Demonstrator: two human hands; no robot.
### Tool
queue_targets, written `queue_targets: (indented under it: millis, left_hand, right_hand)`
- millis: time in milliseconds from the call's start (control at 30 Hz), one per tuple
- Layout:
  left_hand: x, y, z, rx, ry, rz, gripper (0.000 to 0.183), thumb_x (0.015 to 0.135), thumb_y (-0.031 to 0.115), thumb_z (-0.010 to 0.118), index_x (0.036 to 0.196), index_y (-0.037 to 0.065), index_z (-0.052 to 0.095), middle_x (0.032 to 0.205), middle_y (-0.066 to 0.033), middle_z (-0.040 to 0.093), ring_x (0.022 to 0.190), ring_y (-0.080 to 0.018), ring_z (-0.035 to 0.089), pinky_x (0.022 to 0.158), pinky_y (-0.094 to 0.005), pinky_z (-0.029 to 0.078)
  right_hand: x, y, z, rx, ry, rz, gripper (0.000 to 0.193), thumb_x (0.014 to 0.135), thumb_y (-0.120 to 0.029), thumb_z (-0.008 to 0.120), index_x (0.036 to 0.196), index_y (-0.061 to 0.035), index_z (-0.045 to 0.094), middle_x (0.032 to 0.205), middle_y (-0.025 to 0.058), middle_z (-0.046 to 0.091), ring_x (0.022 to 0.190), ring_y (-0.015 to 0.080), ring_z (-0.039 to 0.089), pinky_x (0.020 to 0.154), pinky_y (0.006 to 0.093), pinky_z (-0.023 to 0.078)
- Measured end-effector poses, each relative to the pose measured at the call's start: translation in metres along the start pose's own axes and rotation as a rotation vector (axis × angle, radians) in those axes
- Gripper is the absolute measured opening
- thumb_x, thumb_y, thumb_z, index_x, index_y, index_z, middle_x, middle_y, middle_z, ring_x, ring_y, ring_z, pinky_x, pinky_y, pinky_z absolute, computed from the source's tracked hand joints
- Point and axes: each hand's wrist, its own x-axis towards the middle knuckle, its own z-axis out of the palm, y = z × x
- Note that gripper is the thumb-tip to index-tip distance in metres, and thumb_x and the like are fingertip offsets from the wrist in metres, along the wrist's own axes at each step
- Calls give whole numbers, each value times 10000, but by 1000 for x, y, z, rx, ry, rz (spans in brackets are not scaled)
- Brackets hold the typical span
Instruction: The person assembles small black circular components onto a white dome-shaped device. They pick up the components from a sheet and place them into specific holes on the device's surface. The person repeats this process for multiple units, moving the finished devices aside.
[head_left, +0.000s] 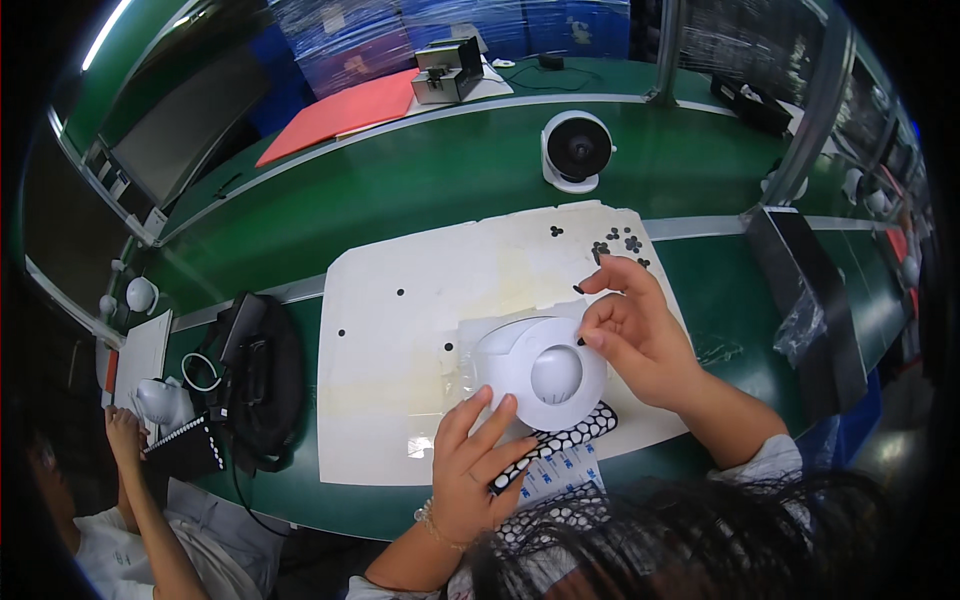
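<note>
Left hand [468,470], fingers spread, steadies the white housing [516,372]; right hand [640,345] has a parted, seemingly empty grip. Far-right black dots [633,244] suggest unfinished work.

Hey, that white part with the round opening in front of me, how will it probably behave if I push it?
The white part is probably stiff, since its round opening has a crisp, even edge. It may feel slippery, as its surface looks smooth. Its rounded outline suggests it could swivel or rock.
</note>
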Motion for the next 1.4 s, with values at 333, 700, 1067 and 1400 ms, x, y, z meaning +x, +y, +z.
queue_targets:
  millis: [333, 700, 1067, 1400]
  left_hand:
    - [-2, 2, -1, 78, -23, -17, 213, 683, 185, 587, 880, 118, 633, 1194, -98, 528, 1150, -303, 431, 893, -449, 337]
    - [-1, 2, 0, 103, -19, -3, 207, 701, 182, 553, 881, 122, 635, 1191, -85, 532, 1157, -275, 429, 891, -429, 324]
    - [0, 3, 3, 103, -4, 5, 306, 590, 86, 593, 891, 115, 640, 1223, -72, 510, 1180, -260, 408, 917, -413, 294]
    - [-2, 1, 1, 130, -7, 11, 297, 584, 80, 616, 879, 111, 639, 1236, -68, 501, 1185, -250, 404, 920, -409, 292]
  right_hand:
    - [-2, 7, -1, -63, 5, -47, 562, 807, 85, 466, 1304, -23, 226, 1089, 146, 391, 850, 128, 504, 788, 260, 428]
    - [-10, 16, -2, -726, 24, -431, 480, 771, 72, 521, 1211, -45, 368, 934, 116, 541, 874, 206, 559, 763, 315, 448]
    - [16, -1, 20, -296, -99, -188, 512, 830, 2, 488, 1269, -22, 225, 871, 78, 533, 894, 209, 548, 859, 337, 389]
    - [19, -1, 24, -344, -144, -68, 519, 834, -22, 498, 1264, -30, 207, 854, 71, 531, 945, 198, 529, 837, 325, 398]
